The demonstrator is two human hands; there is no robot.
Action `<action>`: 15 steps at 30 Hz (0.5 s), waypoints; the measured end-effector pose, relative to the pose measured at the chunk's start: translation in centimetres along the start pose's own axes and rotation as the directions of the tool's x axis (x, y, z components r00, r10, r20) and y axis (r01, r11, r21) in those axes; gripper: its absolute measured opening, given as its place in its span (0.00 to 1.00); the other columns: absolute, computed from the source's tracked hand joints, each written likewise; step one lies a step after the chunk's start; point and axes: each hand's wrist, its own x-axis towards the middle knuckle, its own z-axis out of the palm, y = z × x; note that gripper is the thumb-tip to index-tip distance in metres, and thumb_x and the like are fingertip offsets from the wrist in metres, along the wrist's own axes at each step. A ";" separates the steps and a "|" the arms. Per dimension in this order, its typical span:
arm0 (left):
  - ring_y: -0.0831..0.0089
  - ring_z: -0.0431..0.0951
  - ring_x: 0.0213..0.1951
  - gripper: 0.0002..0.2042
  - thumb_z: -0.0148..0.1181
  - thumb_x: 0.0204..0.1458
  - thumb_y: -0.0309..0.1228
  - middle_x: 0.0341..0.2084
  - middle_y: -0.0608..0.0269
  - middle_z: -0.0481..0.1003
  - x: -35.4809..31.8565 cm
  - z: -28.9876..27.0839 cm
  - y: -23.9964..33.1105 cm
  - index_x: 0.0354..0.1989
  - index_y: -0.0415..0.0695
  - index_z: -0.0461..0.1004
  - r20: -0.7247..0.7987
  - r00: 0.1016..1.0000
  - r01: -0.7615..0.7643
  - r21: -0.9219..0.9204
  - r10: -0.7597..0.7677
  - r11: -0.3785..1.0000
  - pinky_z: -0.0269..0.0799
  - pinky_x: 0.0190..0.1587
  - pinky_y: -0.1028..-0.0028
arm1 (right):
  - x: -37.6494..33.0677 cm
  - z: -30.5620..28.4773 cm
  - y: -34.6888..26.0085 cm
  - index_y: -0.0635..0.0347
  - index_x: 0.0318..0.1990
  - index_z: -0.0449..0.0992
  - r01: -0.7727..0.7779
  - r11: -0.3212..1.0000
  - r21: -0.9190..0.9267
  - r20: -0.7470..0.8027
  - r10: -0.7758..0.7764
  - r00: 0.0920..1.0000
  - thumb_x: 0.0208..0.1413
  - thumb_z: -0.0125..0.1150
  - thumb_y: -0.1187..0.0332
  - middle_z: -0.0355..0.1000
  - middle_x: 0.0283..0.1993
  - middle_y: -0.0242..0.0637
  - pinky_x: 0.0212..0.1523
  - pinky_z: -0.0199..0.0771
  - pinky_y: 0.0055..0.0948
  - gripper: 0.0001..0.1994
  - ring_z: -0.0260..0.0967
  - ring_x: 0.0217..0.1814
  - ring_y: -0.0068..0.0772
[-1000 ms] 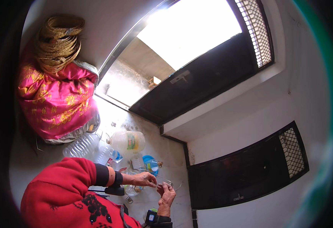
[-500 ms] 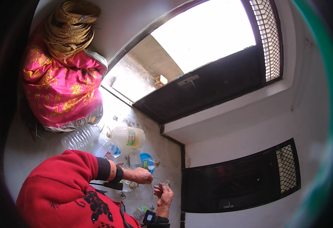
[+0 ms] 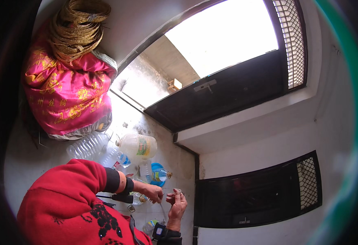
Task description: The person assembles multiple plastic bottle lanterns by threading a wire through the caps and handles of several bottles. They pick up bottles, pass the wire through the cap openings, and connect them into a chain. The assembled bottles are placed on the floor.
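Observation:
My left hand is closed, its fingertips pinched together. A thin pale strip runs down from just below them. Close by on the right, my right hand is raised with bent fingers around a small clear piece, which looks like plastic; its exact kind is too small to tell. A small gap separates the two hands. Beyond the left hand, a clear bottle with a label lies by a blue round basin. Another clear bottle is partly hidden under my left forearm.
A large cloudy jug and a ribbed clear bottle lie on the pale floor among several smaller bottles. At the far left stands a pink patterned bundle topped by coiled woven straw braid. Dark doors stand ahead and to the right.
My left hand has dropped slightly and turned its fingers downward. The right hand has tilted and risen a little, with the clear piece now seen more edge-on. The pale strip shows more plainly.

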 end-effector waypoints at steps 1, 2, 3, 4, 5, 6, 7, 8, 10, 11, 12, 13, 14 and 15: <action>0.77 0.71 0.20 0.09 0.57 0.44 0.35 0.17 0.64 0.73 0.0 -0.1 0.0 0.25 0.41 0.74 -0.025 0.998 0.052 -0.193 -0.058 0.980 0.64 0.21 0.77 | 0.2 0.0 0.2 0.68 0.42 0.67 -0.015 1.000 -0.017 0.015 0.015 1.000 0.55 0.49 0.68 0.71 0.28 0.38 0.28 0.71 0.22 0.12 0.70 0.26 0.26; 0.80 0.69 0.19 0.09 0.58 0.44 0.36 0.17 0.67 0.73 0.0 0.0 0.0 0.24 0.41 0.74 -0.031 0.992 0.103 -0.375 -0.123 0.921 0.62 0.20 0.79 | 0.4 0.1 0.5 0.69 0.45 0.66 -0.035 0.999 -0.035 0.029 0.036 0.999 0.55 0.49 0.69 0.71 0.30 0.39 0.30 0.72 0.23 0.14 0.70 0.28 0.26; 0.82 0.68 0.18 0.10 0.56 0.46 0.37 0.17 0.68 0.73 -0.1 -0.3 0.0 0.25 0.42 0.74 -0.055 0.982 0.144 -0.396 -0.180 0.907 0.59 0.18 0.81 | 0.4 0.1 0.8 0.70 0.52 0.60 -0.107 0.994 -0.020 0.069 0.108 0.992 0.53 0.52 0.70 0.70 0.36 0.40 0.36 0.71 0.23 0.20 0.69 0.33 0.26; 0.82 0.69 0.19 0.10 0.56 0.47 0.36 0.19 0.66 0.74 -0.2 -0.3 0.1 0.26 0.41 0.74 -0.078 0.973 0.168 -0.407 -0.218 0.898 0.59 0.18 0.82 | 0.2 0.0 1.1 0.70 0.52 0.59 -0.059 0.997 -0.051 0.112 0.064 0.992 0.52 0.52 0.70 0.70 0.37 0.40 0.37 0.71 0.23 0.21 0.69 0.34 0.25; 0.83 0.68 0.19 0.10 0.56 0.47 0.36 0.19 0.67 0.74 -0.4 -0.4 0.1 0.26 0.41 0.74 -0.080 0.968 0.173 -0.469 -0.237 0.866 0.58 0.18 0.82 | 0.4 0.0 1.3 0.70 0.53 0.59 -0.047 0.994 -0.099 0.121 0.059 0.991 0.52 0.53 0.70 0.70 0.37 0.40 0.37 0.70 0.23 0.22 0.68 0.35 0.25; 0.84 0.68 0.19 0.10 0.56 0.47 0.36 0.19 0.68 0.73 -0.6 -0.5 0.1 0.26 0.41 0.74 -0.079 0.968 0.165 -0.523 -0.240 0.836 0.57 0.18 0.83 | 0.3 0.0 1.6 0.71 0.53 0.58 -0.023 0.991 -0.130 0.145 0.042 0.988 0.51 0.54 0.70 0.69 0.38 0.40 0.38 0.70 0.23 0.23 0.68 0.36 0.25; 0.85 0.67 0.19 0.10 0.56 0.47 0.36 0.19 0.68 0.73 -0.7 -0.5 0.1 0.26 0.41 0.74 -0.104 0.965 0.138 -0.572 -0.239 0.808 0.57 0.18 0.84 | 0.2 0.0 1.8 0.72 0.53 0.59 -0.039 0.982 -0.185 0.167 0.071 0.983 0.50 0.55 0.69 0.69 0.40 0.41 0.39 0.69 0.21 0.24 0.67 0.38 0.24; 0.86 0.67 0.19 0.10 0.56 0.48 0.36 0.19 0.69 0.73 -0.7 -0.7 0.1 0.26 0.42 0.74 -0.128 0.962 0.112 -0.618 -0.240 0.778 0.56 0.18 0.84 | 0.1 0.0 2.0 0.70 0.49 0.64 -0.061 0.974 -0.220 0.166 0.098 0.981 0.51 0.54 0.69 0.70 0.37 0.39 0.36 0.69 0.20 0.19 0.68 0.35 0.23; 0.85 0.67 0.20 0.08 0.54 0.49 0.33 0.21 0.69 0.74 -0.9 -1.1 -0.1 0.27 0.42 0.74 -0.137 0.969 0.071 -0.643 -0.206 0.762 0.59 0.21 0.85 | -0.2 -0.2 2.2 0.67 0.44 0.70 -0.098 0.976 -0.195 0.164 0.131 0.978 0.52 0.53 0.69 0.71 0.32 0.36 0.30 0.70 0.19 0.14 0.69 0.30 0.22; 0.85 0.67 0.20 0.08 0.54 0.49 0.32 0.22 0.68 0.74 -1.0 -1.2 -0.2 0.28 0.41 0.74 -0.129 0.966 0.070 -0.702 -0.222 0.709 0.60 0.22 0.85 | -0.4 -0.3 2.3 0.65 0.40 0.72 -0.091 0.985 -0.148 0.138 0.111 0.984 0.53 0.52 0.68 0.72 0.28 0.34 0.24 0.69 0.18 0.11 0.69 0.25 0.21; 0.85 0.67 0.20 0.08 0.54 0.49 0.32 0.22 0.68 0.74 -1.1 -1.2 -0.3 0.28 0.41 0.74 -0.109 0.968 0.065 -0.757 -0.224 0.651 0.61 0.23 0.85 | -0.5 -0.3 2.5 0.65 0.39 0.72 -0.114 0.979 -0.171 0.096 0.132 0.987 0.53 0.51 0.68 0.72 0.26 0.35 0.21 0.67 0.16 0.11 0.68 0.22 0.20; 0.84 0.68 0.21 0.08 0.53 0.50 0.32 0.22 0.67 0.74 -1.2 -1.5 -0.4 0.29 0.40 0.74 -0.124 0.966 0.051 -0.770 -0.228 0.636 0.62 0.24 0.85 | -0.7 -0.4 2.4 0.65 0.38 0.73 -0.132 0.977 -0.170 0.081 0.148 0.986 0.53 0.51 0.68 0.72 0.24 0.36 0.20 0.66 0.16 0.10 0.67 0.20 0.19; 0.84 0.68 0.22 0.08 0.53 0.50 0.32 0.22 0.67 0.74 -1.3 -1.6 -0.6 0.30 0.40 0.74 -0.119 0.968 0.044 -0.789 -0.223 0.613 0.63 0.25 0.85 | -0.7 -0.5 2.4 0.65 0.36 0.73 -0.176 0.967 -0.182 0.044 0.187 0.981 0.53 0.50 0.67 0.71 0.22 0.36 0.19 0.65 0.15 0.10 0.66 0.18 0.19; 0.82 0.70 0.23 0.08 0.54 0.50 0.32 0.24 0.65 0.74 -1.4 -1.7 -0.7 0.30 0.39 0.74 -0.093 0.971 0.050 -0.824 -0.221 0.565 0.64 0.25 0.84 | -0.8 -0.4 2.4 0.65 0.37 0.72 -0.180 0.969 -0.170 0.056 0.192 0.980 0.55 0.49 0.65 0.71 0.19 0.38 0.15 0.59 0.13 0.12 0.60 0.13 0.16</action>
